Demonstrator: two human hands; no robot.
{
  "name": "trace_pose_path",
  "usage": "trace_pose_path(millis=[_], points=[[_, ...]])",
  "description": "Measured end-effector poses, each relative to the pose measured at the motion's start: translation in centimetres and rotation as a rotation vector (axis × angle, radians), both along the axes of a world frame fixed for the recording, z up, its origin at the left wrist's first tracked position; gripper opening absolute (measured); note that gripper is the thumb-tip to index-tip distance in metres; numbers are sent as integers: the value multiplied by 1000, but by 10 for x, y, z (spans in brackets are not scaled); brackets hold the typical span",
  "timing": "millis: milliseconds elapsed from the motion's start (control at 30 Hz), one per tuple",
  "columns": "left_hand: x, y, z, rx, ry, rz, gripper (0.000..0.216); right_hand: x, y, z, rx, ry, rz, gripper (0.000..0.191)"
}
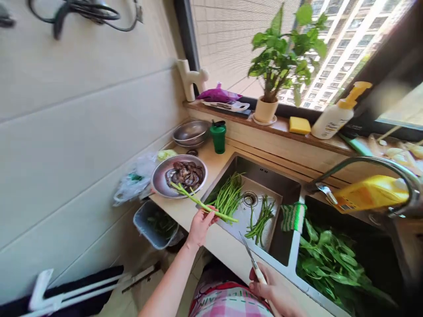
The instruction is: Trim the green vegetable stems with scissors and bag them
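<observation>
Pinched between the thumb and fingers of your left hand, the long green stalks slant over the near left edge of the sink, while your right hand is closed around a white-handled blade just in front of it. Within the sink, two bunches of green stems lie in the left basin and leafy greens in the right; left of it sits a metal bowl of shrimp.
</observation>
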State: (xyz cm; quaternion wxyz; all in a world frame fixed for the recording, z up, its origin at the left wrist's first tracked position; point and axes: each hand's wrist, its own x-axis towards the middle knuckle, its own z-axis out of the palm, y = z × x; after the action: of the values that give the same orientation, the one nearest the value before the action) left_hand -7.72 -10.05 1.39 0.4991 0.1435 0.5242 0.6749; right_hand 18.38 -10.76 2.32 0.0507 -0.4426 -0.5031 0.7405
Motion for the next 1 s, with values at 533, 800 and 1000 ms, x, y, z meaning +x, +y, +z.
trace_pose_path(millis=[533, 800, 1000], points=[[-89, -169, -32, 12, 9, 779, 31, -236, -48, -34, -26, 3, 588, 21], [-129, -184, -58, 11, -47, 837, 32, -285, -58, -52, -115, -142, 613, 24], [-153, -182, -79, -35, -112, 827, 32, -307, -61, -67, -125, -246, 573, 27]])
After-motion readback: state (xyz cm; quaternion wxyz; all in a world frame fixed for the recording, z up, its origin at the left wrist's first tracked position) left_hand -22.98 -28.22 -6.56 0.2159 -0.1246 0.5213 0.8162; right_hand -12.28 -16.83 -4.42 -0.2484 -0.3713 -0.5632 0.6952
